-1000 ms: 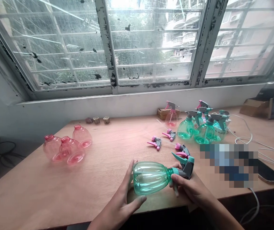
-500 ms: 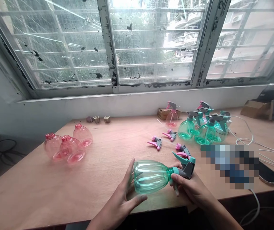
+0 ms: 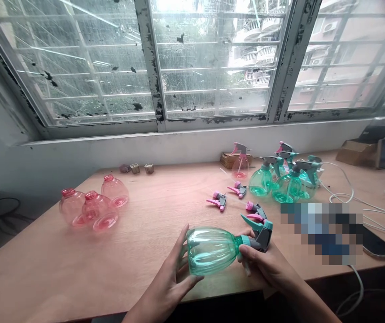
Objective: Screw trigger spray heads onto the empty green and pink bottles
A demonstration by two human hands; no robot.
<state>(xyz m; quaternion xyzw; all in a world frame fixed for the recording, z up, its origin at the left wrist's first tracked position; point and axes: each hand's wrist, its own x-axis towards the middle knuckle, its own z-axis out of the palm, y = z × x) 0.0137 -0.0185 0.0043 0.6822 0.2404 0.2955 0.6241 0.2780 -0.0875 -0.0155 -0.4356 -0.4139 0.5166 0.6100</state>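
A clear green spray bottle [image 3: 212, 251] lies sideways in the air above the table's front edge, its base to the left. My left hand [image 3: 170, 278] cups that base, fingers behind and thumb below. At the neck, my right hand [image 3: 266, 264] grips the teal collar of the grey-and-teal spray head [image 3: 263, 235], which sits on the bottle's mouth. Just beyond lie loose pink-and-grey spray heads: one [image 3: 218, 201] to the left, another [image 3: 238, 189] farther back, and a third [image 3: 255, 208] partly hidden by the held head.
Pink bottles without heads [image 3: 101, 213] stand at the left. Several green bottles with heads [image 3: 286, 188] and a pink one [image 3: 240, 166] are grouped at the back right. A phone [image 3: 381, 242], white cables [image 3: 350, 193] and a cardboard box [image 3: 357, 152] occupy the right side.
Hardly anything differs. The whole view has shifted slightly, and both hands keep the same hold on the green bottle and its spray head.
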